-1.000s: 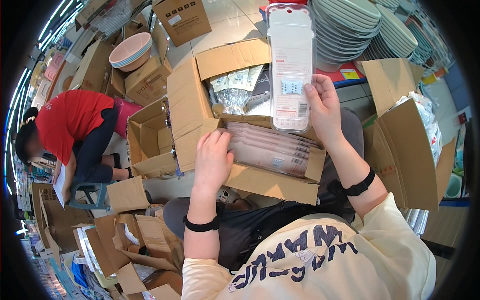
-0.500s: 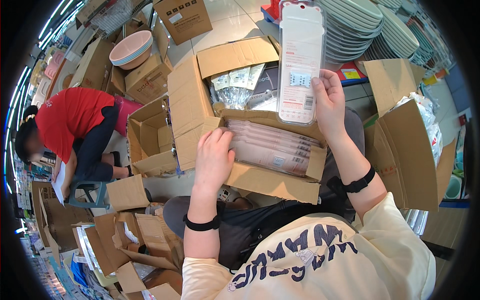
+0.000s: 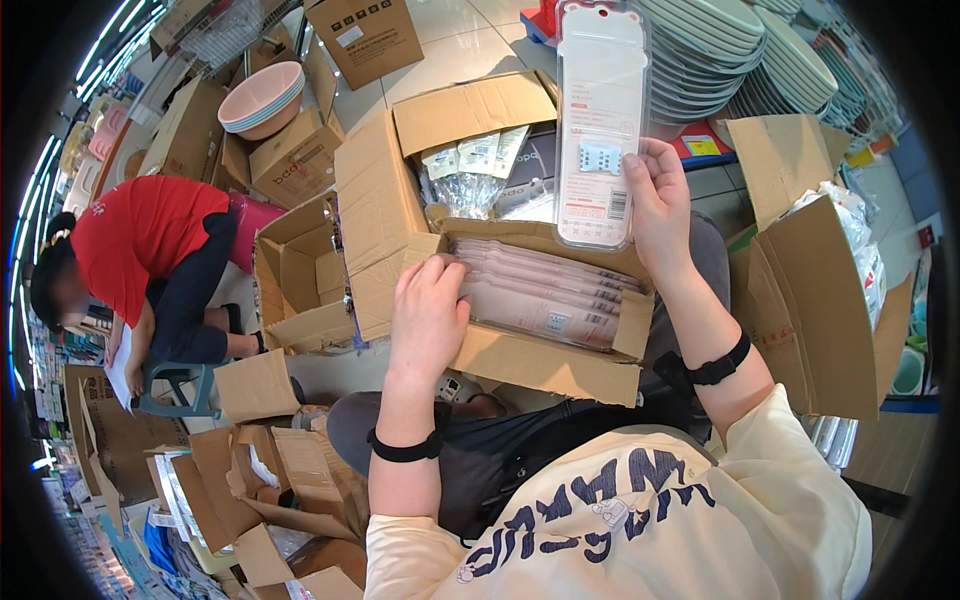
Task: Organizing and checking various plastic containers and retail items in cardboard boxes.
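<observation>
My right hand [image 3: 660, 195] is closed on the lower right edge of a long blister pack [image 3: 600, 110]. The pack is clear plastic with a white printed back card, held upright over the far side of a small open cardboard box [image 3: 545, 365]. Several similar blister packs [image 3: 560, 290] lie in a row inside that box, overlapping one another. At the box's left end my left hand [image 3: 430, 315] is closed over the wall, its fingers curled and touching the nearest ends of the packs. The box rests at my lap.
Beyond stands a larger open carton [image 3: 375, 220] with bagged goods. An open carton [image 3: 810, 300] holding plastic bags is at right. Stacked basins [image 3: 700, 60] fill the far right. Left, a person in a red shirt [image 3: 150, 240] bends beside a low stool [image 3: 180, 390]; opened cartons [image 3: 300, 470] lie nearer.
</observation>
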{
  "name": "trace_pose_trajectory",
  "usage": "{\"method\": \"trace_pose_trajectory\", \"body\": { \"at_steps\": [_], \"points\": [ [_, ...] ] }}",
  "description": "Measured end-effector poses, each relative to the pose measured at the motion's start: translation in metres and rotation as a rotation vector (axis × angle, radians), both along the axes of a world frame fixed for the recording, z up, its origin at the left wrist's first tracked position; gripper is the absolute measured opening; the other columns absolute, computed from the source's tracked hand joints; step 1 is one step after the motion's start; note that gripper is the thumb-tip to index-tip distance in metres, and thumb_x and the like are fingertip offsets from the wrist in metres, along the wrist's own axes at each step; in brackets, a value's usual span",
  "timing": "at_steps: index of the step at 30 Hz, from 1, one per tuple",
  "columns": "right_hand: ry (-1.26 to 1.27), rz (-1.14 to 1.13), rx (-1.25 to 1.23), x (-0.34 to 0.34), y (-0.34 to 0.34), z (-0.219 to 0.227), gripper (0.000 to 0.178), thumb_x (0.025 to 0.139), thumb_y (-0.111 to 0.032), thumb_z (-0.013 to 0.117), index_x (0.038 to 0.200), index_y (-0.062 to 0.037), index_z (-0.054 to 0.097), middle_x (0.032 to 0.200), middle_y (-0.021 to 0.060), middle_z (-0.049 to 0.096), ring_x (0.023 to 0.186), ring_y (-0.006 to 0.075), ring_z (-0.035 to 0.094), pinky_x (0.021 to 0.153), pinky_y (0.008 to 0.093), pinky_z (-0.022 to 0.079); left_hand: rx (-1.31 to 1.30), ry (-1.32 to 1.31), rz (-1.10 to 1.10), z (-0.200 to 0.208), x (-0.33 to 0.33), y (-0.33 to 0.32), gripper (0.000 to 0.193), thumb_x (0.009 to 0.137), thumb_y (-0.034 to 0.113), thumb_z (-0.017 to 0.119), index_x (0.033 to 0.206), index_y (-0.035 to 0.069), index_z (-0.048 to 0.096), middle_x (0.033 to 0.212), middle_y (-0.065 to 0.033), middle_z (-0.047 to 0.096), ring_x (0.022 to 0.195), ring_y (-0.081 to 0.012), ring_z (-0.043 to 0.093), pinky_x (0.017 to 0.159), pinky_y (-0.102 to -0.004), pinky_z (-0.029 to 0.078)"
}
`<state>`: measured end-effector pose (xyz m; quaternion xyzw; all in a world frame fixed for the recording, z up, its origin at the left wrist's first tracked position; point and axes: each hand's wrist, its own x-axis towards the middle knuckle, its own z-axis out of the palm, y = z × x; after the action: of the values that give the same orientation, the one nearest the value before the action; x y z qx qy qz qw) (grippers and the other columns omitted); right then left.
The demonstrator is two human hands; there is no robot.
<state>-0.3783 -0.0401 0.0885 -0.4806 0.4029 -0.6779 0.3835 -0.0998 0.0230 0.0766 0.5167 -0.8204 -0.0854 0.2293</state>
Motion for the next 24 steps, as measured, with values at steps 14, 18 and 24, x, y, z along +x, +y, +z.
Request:
{"method": "trace_pose_trajectory", "body": {
  "at_steps": [14,18,24],
  "points": [
    [0.627,-0.030,-0.486,0.019,0.042,0.011,0.023,0.090,0.001,0.061,0.110,-0.0004,0.050,0.077,0.0058,0.059,0.064,0.0128,0.058,0.059,0.0247,0.047,-0.035,0.048,-0.021,-0.004,0.000,-0.004,0.021,0.071,0.003,0.070,0.090,0.006,0.063,0.094,-0.0089,0.057,0.097,-0.0303,0.056,0.095,-0.0423,0.041],
    [0.935,0.217,-0.328,0.032,0.059,0.008,0.021,0.081,0.003,0.067,0.097,-0.0050,0.055,0.073,0.0088,0.058,0.061,0.0212,0.061,0.054,0.0299,0.048,-0.033,0.050,0.018,-0.003,0.000,-0.003,0.021,0.070,0.003,0.070,0.090,0.007,0.063,0.093,-0.0087,0.058,0.098,-0.0294,0.057,0.095,-0.0424,0.041],
    [1.284,0.216,-0.349,0.020,0.065,0.019,0.021,0.084,-0.002,0.068,0.100,-0.0041,0.055,0.081,0.0134,0.064,0.061,0.0238,0.065,0.054,0.0316,0.051,-0.017,0.046,-0.066,-0.010,0.009,0.002,0.018,0.070,0.003,0.070,0.087,0.007,0.065,0.091,-0.0083,0.058,0.098,-0.0277,0.057,0.102,-0.0409,0.039]
  ]
}}
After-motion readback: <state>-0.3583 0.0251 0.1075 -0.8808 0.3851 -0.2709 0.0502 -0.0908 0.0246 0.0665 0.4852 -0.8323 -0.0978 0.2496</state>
